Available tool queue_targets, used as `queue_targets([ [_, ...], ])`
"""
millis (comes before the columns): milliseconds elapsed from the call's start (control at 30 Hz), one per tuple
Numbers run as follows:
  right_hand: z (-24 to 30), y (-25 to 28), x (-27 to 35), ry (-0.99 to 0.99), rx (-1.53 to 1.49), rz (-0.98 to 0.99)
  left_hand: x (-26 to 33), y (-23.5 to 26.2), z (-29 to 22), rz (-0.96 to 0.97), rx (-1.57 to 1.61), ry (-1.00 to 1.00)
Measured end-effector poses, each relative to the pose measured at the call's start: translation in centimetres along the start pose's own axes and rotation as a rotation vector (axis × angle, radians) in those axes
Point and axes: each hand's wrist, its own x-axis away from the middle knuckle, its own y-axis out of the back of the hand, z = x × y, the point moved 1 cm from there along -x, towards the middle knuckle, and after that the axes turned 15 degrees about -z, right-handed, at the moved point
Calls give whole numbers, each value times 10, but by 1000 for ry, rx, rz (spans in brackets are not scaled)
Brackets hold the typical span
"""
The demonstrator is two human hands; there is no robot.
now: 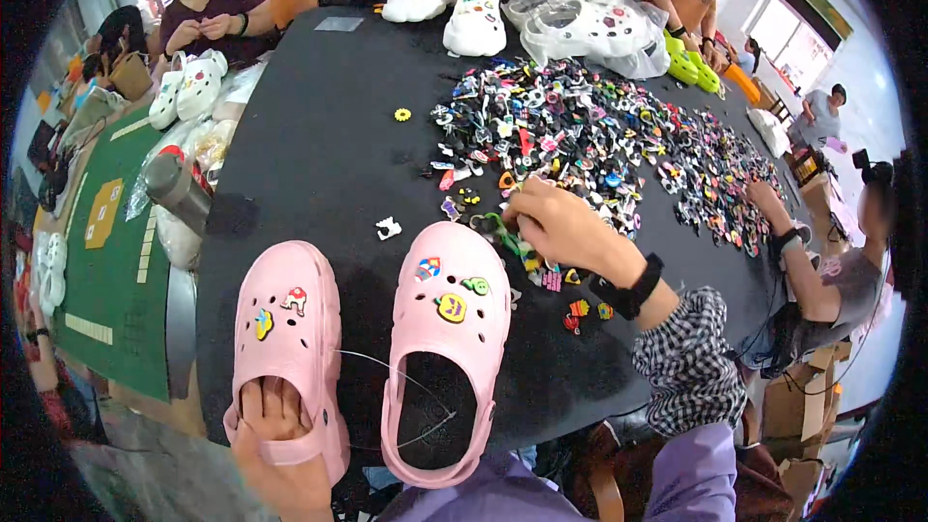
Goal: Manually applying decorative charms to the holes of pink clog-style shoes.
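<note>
At the near edge of the black tabletop [319, 135], my left hand [275, 445] grips the heel of the left pink clog [288, 348], fingers curled inside. Right pink clog [447, 329] lies just beside it. My right hand [561, 227] pinches a green charm [495, 225], fingers closed, at the charm pile's [599, 135] near fringe.

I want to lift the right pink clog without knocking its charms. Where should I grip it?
Grip the right clog by its heel strap, coming from the near table edge. The strap faces you and is bare, while the charms sit on the toe.
</note>
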Motion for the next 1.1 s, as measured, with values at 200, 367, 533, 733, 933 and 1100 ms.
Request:
queue_targets([
  [200,2,21,0,-18,52,64,-3,7,4,94,-23,-62],
  [367,-3,13,-12,-73,32,15,8,-7,-9,109,7,-44],
  [533,-10,4,-6,15,21,98,6,-5,-5,65,11,-23],
  [733,-5,11,1,-87,-36,10,-4,7,-4,276,34,-83],
  [933,3,35,7,-219,-105,7,-1,1,-1,203,31,-47],
  [1100,4,39,16,-315,-125,-61,-2,0,-1,216,29,-65],
])
